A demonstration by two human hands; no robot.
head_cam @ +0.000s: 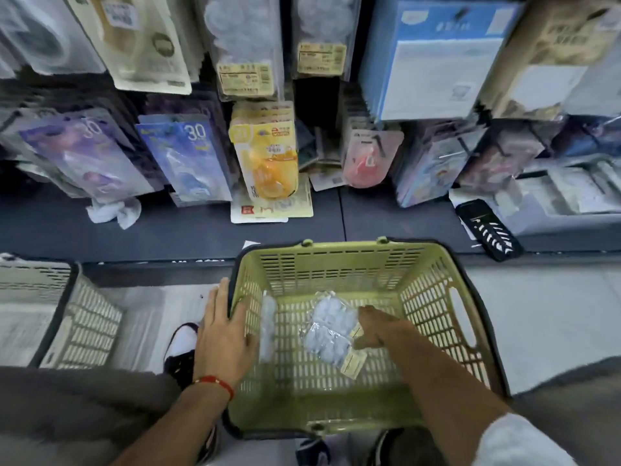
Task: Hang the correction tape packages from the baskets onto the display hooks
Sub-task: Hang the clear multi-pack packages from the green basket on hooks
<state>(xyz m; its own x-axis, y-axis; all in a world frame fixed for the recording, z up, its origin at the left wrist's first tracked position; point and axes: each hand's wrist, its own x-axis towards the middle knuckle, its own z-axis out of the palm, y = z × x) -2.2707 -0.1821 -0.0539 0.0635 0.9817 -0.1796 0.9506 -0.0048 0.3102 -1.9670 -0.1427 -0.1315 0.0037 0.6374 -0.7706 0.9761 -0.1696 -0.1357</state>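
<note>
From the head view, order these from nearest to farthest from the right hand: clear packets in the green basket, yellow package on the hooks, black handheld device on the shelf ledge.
1. Clear packets, touching the right hand inside the green basket.
2. Black handheld device, up right.
3. Yellow package, up left.

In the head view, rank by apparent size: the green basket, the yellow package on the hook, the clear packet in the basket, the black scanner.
1. Green basket, clearly largest.
2. Yellow package.
3. Clear packet and black scanner look alike; the packet is nearer the camera and partly covered by the right hand, so unranked.
</note>
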